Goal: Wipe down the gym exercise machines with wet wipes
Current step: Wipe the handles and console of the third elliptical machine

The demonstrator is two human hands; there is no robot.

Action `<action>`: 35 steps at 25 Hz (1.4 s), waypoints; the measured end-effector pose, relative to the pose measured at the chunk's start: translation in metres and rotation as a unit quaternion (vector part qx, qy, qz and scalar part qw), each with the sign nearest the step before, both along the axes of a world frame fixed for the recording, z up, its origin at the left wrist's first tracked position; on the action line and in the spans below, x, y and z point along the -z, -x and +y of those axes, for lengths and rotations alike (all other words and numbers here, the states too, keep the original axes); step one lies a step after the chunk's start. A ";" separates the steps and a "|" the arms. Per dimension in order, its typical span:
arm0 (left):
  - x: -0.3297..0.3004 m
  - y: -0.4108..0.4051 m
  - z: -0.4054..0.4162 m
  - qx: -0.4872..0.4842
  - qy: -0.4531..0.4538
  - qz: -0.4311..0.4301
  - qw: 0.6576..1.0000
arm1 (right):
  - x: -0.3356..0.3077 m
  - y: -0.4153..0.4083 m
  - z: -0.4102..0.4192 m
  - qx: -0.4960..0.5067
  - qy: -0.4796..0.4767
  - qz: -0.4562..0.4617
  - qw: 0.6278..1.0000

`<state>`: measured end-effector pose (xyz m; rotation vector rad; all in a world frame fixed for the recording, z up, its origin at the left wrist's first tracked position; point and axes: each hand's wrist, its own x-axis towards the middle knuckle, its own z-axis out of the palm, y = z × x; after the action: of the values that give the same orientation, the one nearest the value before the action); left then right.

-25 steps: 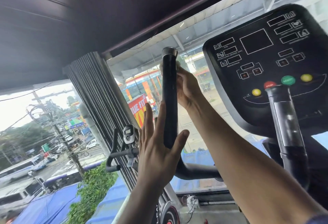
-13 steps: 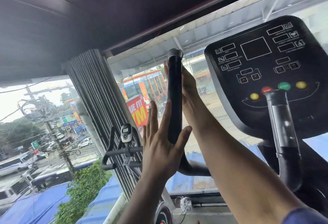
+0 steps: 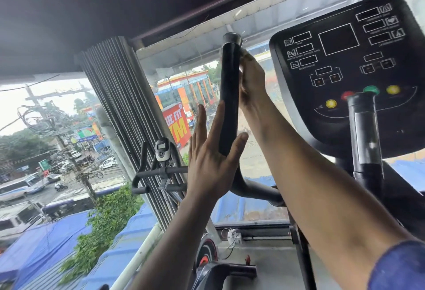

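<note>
From the head camera, we see the upright black handlebar (image 3: 228,96) of the exercise machine between both hands. Our left hand (image 3: 210,165) braces its lower stretch with fingers straight and spread, the bar lying in the fork between thumb and forefinger, nothing clenched. Our right hand (image 3: 251,80) wraps the bar's upper part from the far side, just below the grey end cap (image 3: 232,38); whether a wet wipe sits under those fingers we cannot tell (a pale edge near the knuckles hints at one).

To wipe well, we judge it best to let the low hand steady the bar while the upper one slides down and twists round it, covering the hidden far side too, then finishing on the cap.

Right of the upper grip hangs the console (image 3: 351,69) with its yellow, red and green buttons, so a stray knuckle could press one. Below that, a second handlebar (image 3: 365,142) stands close to our right forearm. Left of the lower grip, beyond it, an exercise bike (image 3: 162,170) sits against the folded shutter (image 3: 124,110) and window.
</note>
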<state>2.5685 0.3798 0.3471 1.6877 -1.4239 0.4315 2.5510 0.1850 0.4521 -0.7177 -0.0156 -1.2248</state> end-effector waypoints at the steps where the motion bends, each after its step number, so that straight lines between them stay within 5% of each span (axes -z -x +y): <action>1: 0.000 0.000 0.000 0.000 0.001 -0.002 1.000 | 0.000 0.000 0.002 0.003 -0.006 0.003 1.000; 7: 0.004 -0.002 -0.001 0.005 0.016 -0.003 1.000 | 0.052 0.018 0.034 0.074 0.072 0.017 0.994; 15: 0.003 -0.001 -0.001 0.004 0.010 0.009 1.000 | 0.009 0.031 0.008 0.368 0.215 0.147 0.892; 22: 0.004 0.000 -0.003 0.013 0.023 0.017 1.000 | 0.097 0.044 0.069 0.337 0.285 0.126 0.888; 29: 0.015 0.003 0.007 -0.014 0.011 -0.019 1.000 | 0.045 0.036 0.039 0.287 0.195 0.098 0.933; 35: 0.025 -0.001 0.005 -0.067 0.013 -0.044 0.997 | 0.088 0.045 0.064 0.134 0.153 0.073 0.976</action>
<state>2.5694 0.3848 0.3224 1.7679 -1.3669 0.6023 2.5061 0.2491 0.3643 -1.1057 0.0145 -1.4404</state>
